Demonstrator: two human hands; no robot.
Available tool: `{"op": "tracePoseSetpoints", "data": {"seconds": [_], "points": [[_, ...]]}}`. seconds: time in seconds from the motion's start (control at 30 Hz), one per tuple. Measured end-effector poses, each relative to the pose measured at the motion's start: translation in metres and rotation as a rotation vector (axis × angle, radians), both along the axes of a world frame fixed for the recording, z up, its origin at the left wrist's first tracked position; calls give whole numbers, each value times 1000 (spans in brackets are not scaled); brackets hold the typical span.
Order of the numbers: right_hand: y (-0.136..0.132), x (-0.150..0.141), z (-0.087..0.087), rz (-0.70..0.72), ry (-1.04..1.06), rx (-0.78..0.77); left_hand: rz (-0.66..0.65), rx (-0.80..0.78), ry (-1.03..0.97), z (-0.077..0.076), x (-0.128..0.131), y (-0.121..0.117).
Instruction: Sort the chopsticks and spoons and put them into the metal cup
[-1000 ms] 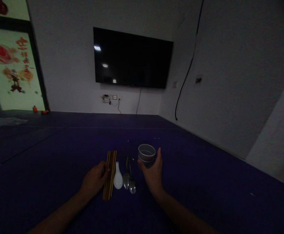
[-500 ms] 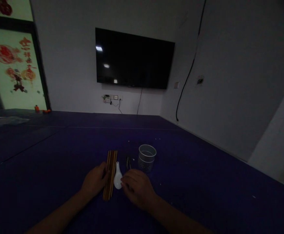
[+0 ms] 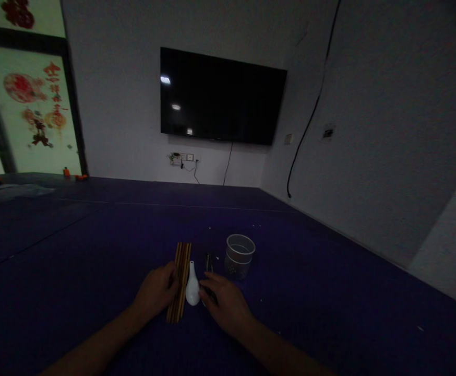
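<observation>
A row of wooden chopsticks [image 3: 181, 279] lies lengthwise on the dark blue surface. My left hand [image 3: 156, 288] is at their left edge, fingers curled and pressed against them. Just right of the chopsticks is a white soup spoon [image 3: 192, 291], bowl toward me. My right hand [image 3: 228, 303] curves over slim metal utensils [image 3: 208, 261], its thumb and fingertips close beside the spoon's bowl. The lower part of the utensils is hidden under those fingers, so their exact kind does not show. Behind my right hand stands an upright grey metal holder [image 3: 238, 258], patterned with small holes.
Small white scraps dot the blue surface [image 3: 330, 292]. A television [image 3: 222, 96] hangs on the far wall, with sockets and cables below. Small orange objects [image 3: 81, 177] sit by the decorated glass door [image 3: 36, 109], and clear plastic [image 3: 12, 194] lies at far left.
The view has turned slightly left, so everything sits a little farther right. My right fingertips have drawn slightly away from the white spoon. My left hand stays at the chopsticks.
</observation>
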State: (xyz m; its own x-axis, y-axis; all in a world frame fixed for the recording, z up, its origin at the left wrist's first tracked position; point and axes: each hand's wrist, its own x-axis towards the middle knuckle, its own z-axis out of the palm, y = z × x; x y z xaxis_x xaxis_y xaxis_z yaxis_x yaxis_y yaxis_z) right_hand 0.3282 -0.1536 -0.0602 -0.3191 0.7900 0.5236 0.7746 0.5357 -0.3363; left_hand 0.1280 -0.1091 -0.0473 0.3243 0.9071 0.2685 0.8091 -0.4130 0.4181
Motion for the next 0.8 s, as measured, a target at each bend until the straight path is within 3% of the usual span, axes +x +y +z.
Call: {"op": "tracePoseSetpoints", "data": {"seconds": [0.8], "points": [[4, 2, -3, 7, -4, 7, 207, 59, 336, 16, 3, -10]]}}
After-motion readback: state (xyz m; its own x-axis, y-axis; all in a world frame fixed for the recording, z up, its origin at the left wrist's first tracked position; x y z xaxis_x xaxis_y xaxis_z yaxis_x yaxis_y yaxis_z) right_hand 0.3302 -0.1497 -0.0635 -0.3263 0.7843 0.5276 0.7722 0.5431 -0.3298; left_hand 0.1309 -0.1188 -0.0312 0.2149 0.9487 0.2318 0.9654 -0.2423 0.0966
